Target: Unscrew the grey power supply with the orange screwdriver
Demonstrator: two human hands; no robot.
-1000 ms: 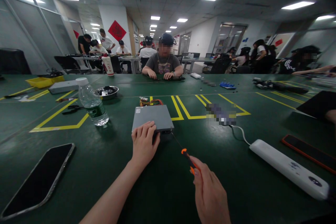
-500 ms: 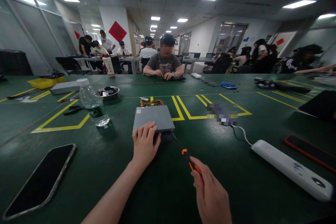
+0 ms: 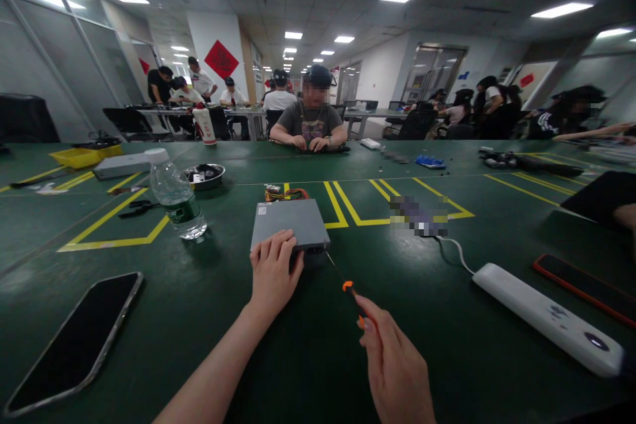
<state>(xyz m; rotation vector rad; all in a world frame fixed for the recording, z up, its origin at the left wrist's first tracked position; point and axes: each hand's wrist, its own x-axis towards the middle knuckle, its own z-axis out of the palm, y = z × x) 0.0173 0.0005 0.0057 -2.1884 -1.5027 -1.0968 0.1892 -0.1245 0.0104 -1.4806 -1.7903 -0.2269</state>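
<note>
A grey metal computer power supply (image 3: pixel 291 220) lies flat on the green table, its bundle of coloured cables (image 3: pixel 287 193) at the far side. My left hand (image 3: pixel 274 268) grips its near left edge, fingers over the top and thumb against the near side. In my right hand (image 3: pixel 395 351) is a screwdriver (image 3: pixel 350 288) with an orange and black handle, closed between thumb and fingers. The thin shaft points up and left, and its tip meets the near right corner of the power supply. Whether the tip sits in a screw is too small to tell.
A water bottle (image 3: pixel 176 199) stands left of the power supply, near a metal bowl (image 3: pixel 206 175) of small parts. A phone (image 3: pixel 74 341) lies at the near left. At right are a white power strip (image 3: pixel 546 318) and an orange-edged phone (image 3: pixel 586 288). A person (image 3: pixel 311 119) sits opposite.
My right hand has shifted slightly left and its fingers have turned a little on the screwdriver handle. The power supply and my left hand look the same.
</note>
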